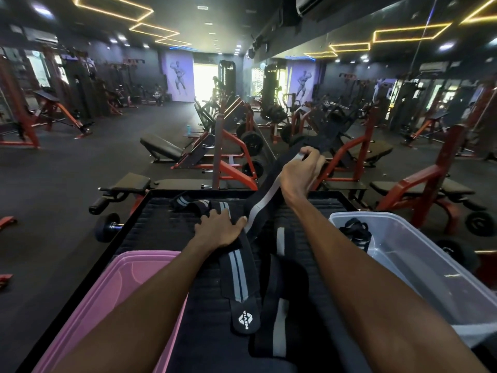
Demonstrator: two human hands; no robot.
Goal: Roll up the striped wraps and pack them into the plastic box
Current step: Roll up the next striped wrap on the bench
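Black wraps with grey stripes lie on a black platform. My right hand is raised and grips the far end of one long striped wrap, which stretches taut down to the platform. My left hand presses flat on the wraps there, beside that wrap's lower end. A second striped wrap with a white logo tip runs toward me, and a third lies right of it. The clear plastic box stands at the right with a rolled wrap inside.
A pink lid lies at the near left on the platform. A dumbbell rests on the floor to the left. Benches and red-framed gym machines stand beyond the platform's far edge.
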